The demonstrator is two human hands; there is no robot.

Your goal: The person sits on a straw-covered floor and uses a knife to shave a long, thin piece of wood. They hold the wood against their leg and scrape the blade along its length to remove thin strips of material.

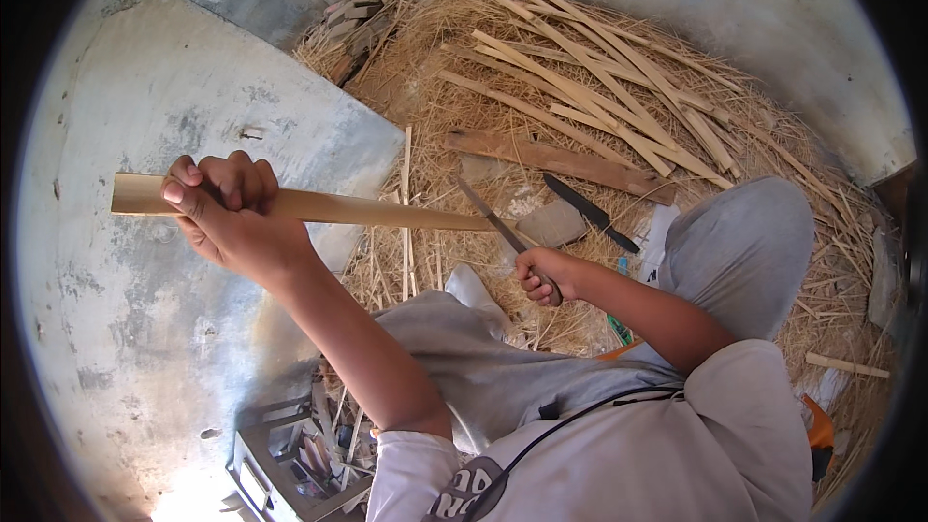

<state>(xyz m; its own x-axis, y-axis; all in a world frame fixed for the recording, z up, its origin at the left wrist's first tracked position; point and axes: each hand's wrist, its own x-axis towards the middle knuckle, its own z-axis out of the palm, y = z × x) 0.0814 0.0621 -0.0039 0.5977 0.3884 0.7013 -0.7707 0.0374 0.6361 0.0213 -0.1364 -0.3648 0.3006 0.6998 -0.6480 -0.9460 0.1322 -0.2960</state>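
Observation:
My left hand (232,213) is raised at the left, its fingers wrapped round a long split bamboo strip (358,209). The strip slants slightly down to the right, and its far end reaches a grey stone block (556,224) on the ground. In my right hand (546,276) is a knife (491,217), gripped by its handle, with the narrow blade pointing up and left across the strip near that end. Whether blade and strip touch, I cannot tell. A second, black knife (588,210) lies just right of the block.
Several pale bamboo strips (590,87) lie piled on straw-like shavings (425,58) at the back. A brown wooden plank (551,157) lies before them. The weathered wall (193,87) stands close on the left. A grey crate (261,464) of scraps sits at lower left.

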